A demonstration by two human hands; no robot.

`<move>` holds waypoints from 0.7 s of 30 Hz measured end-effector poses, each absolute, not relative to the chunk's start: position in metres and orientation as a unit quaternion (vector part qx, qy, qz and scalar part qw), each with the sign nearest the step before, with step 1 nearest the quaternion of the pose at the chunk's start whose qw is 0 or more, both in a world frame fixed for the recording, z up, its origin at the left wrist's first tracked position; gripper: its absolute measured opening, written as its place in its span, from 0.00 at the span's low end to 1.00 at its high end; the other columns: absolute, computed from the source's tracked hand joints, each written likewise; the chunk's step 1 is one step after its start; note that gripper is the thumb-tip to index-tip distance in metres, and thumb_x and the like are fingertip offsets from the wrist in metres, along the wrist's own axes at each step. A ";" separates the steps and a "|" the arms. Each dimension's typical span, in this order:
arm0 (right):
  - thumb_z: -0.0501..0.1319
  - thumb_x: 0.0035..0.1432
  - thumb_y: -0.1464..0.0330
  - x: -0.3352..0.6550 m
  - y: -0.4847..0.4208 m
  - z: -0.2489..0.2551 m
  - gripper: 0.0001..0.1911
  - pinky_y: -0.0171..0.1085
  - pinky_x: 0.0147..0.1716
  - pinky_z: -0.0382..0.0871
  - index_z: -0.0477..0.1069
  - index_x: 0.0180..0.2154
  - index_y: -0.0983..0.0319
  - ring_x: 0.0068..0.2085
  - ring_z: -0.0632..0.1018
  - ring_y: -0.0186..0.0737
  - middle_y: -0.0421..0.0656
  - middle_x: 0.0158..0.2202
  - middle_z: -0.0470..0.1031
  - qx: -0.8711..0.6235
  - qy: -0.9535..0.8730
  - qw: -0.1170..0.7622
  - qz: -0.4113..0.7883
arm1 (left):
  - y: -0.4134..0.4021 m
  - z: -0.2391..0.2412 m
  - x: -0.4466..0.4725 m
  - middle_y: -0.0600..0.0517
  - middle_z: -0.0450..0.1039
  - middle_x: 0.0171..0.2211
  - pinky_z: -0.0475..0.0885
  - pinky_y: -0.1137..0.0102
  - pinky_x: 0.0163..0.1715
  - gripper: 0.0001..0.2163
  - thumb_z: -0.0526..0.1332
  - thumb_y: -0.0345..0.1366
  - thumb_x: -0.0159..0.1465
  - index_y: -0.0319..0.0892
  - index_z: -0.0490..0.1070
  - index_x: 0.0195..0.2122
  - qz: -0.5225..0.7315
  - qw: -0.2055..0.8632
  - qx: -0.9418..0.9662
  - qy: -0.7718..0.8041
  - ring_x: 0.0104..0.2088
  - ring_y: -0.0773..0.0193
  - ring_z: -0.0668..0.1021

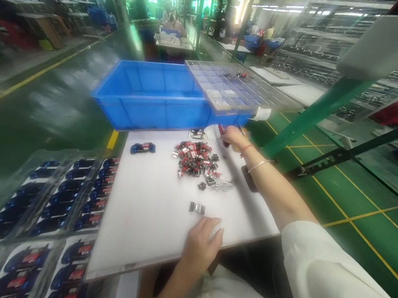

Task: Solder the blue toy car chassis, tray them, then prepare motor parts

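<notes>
My left hand [204,239] rests at the near edge of the white tabletop [143,217], fingers curved and thumb apart, with nothing visible in it. Just beyond its fingertips lies a small black-and-grey part [197,208]. Stretched to the far right of the table, my right hand [234,137] is closed around a red-and-dark object [223,134] whose kind I cannot make out. Between the hands is a pile of small red and black parts [195,157], with thin silvery pins [222,185] at its near side. A blue-and-red car-shaped piece [142,148] lies at the left.
A blue crate [148,111] stands behind the table, partly covered by a clear compartment tray [218,90]. Trays of blue pieces [61,195] fill the left side. A dark flat object [249,179] lies under my right forearm. A green post [315,119] slants at the right.
</notes>
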State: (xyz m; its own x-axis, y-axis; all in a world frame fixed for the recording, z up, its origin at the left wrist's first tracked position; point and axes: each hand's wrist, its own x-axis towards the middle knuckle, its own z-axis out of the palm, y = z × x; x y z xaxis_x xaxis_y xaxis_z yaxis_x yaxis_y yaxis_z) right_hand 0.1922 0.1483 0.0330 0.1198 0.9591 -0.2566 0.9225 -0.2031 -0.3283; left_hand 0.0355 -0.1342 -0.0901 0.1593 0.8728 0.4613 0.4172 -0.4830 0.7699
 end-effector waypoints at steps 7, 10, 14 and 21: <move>0.56 0.58 0.78 0.219 0.070 0.068 0.05 0.29 0.21 0.63 0.67 0.34 0.64 0.22 0.69 0.29 0.37 0.22 0.68 -0.700 -0.613 0.192 0.311 | -0.133 -0.086 0.036 0.51 0.77 0.31 0.78 0.71 0.33 0.07 0.59 0.29 0.65 0.42 0.73 0.42 0.476 0.225 0.722 0.449 0.32 0.64 0.80; 0.54 0.64 0.68 0.238 0.017 0.057 0.07 0.28 0.19 0.61 0.62 0.32 0.61 0.20 0.66 0.27 0.34 0.22 0.62 -0.659 -0.606 0.272 0.354 | -0.141 -0.081 0.035 0.51 0.78 0.32 0.78 0.71 0.35 0.06 0.59 0.29 0.64 0.43 0.73 0.41 0.478 0.241 0.707 0.462 0.33 0.64 0.81; 0.63 0.57 0.56 0.264 -0.059 0.014 0.15 0.28 0.13 0.53 0.63 0.34 0.59 0.17 0.62 0.26 0.32 0.23 0.63 -0.600 -0.495 0.459 0.429 | -0.163 -0.078 0.042 0.51 0.78 0.34 0.79 0.70 0.35 0.07 0.59 0.30 0.65 0.44 0.72 0.43 0.452 0.262 0.705 0.480 0.34 0.64 0.81; 0.56 0.64 0.54 0.278 -0.177 -0.068 0.17 0.32 0.14 0.62 0.71 0.46 0.58 0.18 0.68 0.32 0.35 0.23 0.69 -0.640 -0.491 0.457 0.374 | -0.192 -0.097 0.073 0.50 0.81 0.36 0.79 0.70 0.41 0.07 0.61 0.30 0.64 0.41 0.74 0.44 0.439 0.273 0.714 0.472 0.36 0.63 0.83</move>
State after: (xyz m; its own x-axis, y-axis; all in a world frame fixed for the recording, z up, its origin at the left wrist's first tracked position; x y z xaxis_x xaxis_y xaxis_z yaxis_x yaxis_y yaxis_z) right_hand 0.2781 -0.1774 -0.0679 0.2379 0.9709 -0.0292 0.2869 -0.0990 -0.9528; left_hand 0.0727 -0.1917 -0.0966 0.1693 0.9141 0.3686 0.4347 -0.4049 0.8045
